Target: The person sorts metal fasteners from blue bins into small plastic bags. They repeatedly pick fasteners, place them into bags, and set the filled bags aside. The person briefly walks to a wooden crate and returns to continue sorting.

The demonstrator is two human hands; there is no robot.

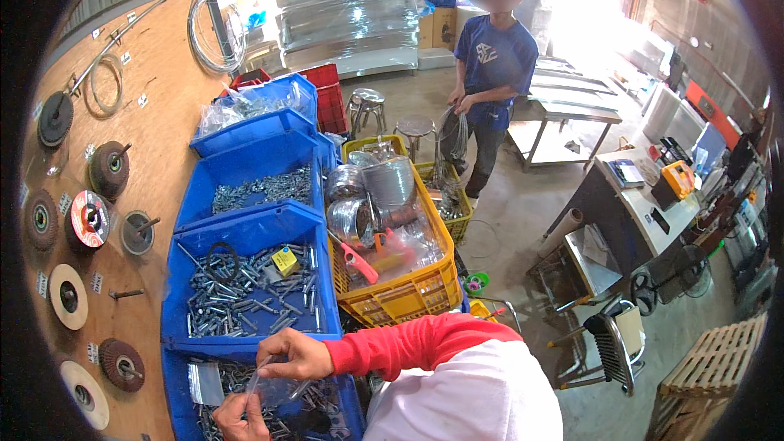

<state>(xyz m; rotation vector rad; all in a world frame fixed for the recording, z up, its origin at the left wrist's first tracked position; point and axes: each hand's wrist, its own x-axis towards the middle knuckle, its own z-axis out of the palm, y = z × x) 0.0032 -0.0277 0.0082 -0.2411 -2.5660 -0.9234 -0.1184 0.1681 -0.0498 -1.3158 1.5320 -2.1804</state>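
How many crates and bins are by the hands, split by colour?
Blue bins: 4 at least, in a row along the board; the right hand and left hand work over the nearest one.
Yellow crates: 2
Red crates: 2, possibly more hidden
Total: 8

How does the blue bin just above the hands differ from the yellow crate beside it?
The blue bin has solid walls; the yellow crate has slotted, lattice walls. The blue bin holds loose grey metal bolts, a black ring and a small yellow box; the yellow crate holds shiny metal coils, clear plastic and a red-handled tool. The crate stands deeper than the bin. Both are open-topped plastic containers standing side by side.
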